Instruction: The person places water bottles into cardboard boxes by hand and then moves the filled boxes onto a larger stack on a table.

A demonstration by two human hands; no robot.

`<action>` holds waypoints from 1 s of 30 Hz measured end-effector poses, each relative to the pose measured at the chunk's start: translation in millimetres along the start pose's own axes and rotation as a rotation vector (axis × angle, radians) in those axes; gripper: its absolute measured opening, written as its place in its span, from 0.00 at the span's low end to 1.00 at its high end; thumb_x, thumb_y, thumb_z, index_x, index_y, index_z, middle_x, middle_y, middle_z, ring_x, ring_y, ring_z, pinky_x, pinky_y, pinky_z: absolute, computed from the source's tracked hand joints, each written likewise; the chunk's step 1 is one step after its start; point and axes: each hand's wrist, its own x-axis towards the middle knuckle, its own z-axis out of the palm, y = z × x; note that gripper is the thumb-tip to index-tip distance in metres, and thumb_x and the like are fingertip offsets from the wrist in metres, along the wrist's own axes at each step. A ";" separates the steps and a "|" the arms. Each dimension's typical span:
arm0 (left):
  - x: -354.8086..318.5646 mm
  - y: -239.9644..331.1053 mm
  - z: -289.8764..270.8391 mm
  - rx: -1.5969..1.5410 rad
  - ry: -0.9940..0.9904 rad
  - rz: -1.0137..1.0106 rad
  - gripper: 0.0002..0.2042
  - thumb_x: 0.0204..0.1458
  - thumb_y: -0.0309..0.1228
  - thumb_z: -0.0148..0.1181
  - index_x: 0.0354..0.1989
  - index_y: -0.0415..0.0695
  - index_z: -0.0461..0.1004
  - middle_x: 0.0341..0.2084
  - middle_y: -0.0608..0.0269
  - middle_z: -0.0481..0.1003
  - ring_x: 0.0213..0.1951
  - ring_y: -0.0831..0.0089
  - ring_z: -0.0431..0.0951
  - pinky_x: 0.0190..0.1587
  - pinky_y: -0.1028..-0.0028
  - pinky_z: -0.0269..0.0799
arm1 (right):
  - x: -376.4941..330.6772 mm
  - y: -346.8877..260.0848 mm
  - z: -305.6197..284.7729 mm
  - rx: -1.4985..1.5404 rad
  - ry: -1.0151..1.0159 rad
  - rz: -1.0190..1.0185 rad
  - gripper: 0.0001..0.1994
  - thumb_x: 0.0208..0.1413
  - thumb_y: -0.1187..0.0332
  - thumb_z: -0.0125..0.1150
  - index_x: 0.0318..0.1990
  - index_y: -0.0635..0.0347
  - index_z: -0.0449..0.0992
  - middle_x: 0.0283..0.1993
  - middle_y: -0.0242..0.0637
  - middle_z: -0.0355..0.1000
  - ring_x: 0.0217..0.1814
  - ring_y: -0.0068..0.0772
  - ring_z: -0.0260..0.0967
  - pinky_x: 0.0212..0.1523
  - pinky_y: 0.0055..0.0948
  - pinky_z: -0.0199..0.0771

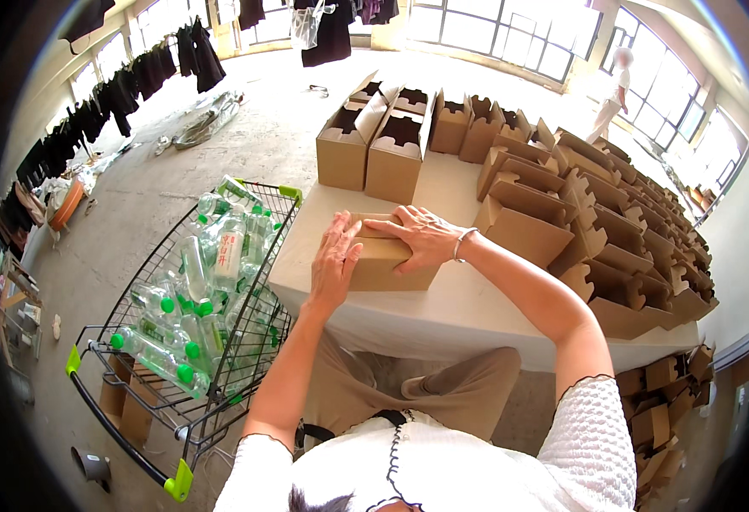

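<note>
A brown cardboard box (389,275) lies in front of me at the near edge of the table, its top flaps folded down. My left hand (333,258) rests against the box's left side and top edge, fingers stretched out. Across the top, my right hand (426,237) lies flat with its fingers spread, pressing on the flap; a bracelet circles that wrist. Neither hand is closed around anything. What is inside the box is hidden.
Open cardboard boxes (396,171) stand beyond my hands, and many more (524,222) fill the table's right side. At my left is a wire shopping cart (282,189) of green-capped plastic bottles (195,264). Flattened cardboard (652,422) lies lower right. A person (615,94) walks at the far right.
</note>
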 end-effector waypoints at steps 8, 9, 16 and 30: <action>-56.8 5.2 42.9 -0.469 0.270 -0.309 0.39 0.72 0.51 0.42 0.79 0.38 0.35 0.79 0.49 0.33 0.80 0.54 0.36 0.78 0.55 0.38 | -38.1 -26.5 6.1 0.383 0.119 0.544 0.51 0.38 0.42 0.74 0.75 0.35 0.61 0.58 0.53 0.65 0.65 0.58 0.65 0.63 0.50 0.69; -63.3 11.3 49.2 -0.538 0.274 -0.330 0.39 0.71 0.50 0.44 0.79 0.37 0.37 0.79 0.48 0.34 0.79 0.53 0.36 0.78 0.54 0.39 | -42.4 -20.8 3.4 0.473 0.127 0.671 0.51 0.39 0.43 0.74 0.75 0.37 0.61 0.58 0.52 0.69 0.62 0.53 0.71 0.60 0.44 0.73; -51.1 23.1 78.1 -0.355 0.014 -0.317 0.32 0.69 0.47 0.52 0.74 0.39 0.57 0.76 0.43 0.44 0.78 0.45 0.41 0.76 0.51 0.45 | -73.5 8.3 -38.3 0.793 0.268 0.882 0.56 0.36 0.45 0.73 0.76 0.53 0.58 0.58 0.47 0.76 0.54 0.39 0.78 0.53 0.33 0.78; 45.7 -121.7 103.2 0.385 -0.345 -0.078 0.28 0.68 0.46 0.52 0.71 0.42 0.65 0.75 0.45 0.55 0.78 0.47 0.46 0.77 0.47 0.38 | 4.0 120.7 -141.6 0.883 0.426 1.106 0.30 0.49 0.49 0.67 0.58 0.52 0.75 0.51 0.44 0.76 0.48 0.40 0.77 0.47 0.45 0.78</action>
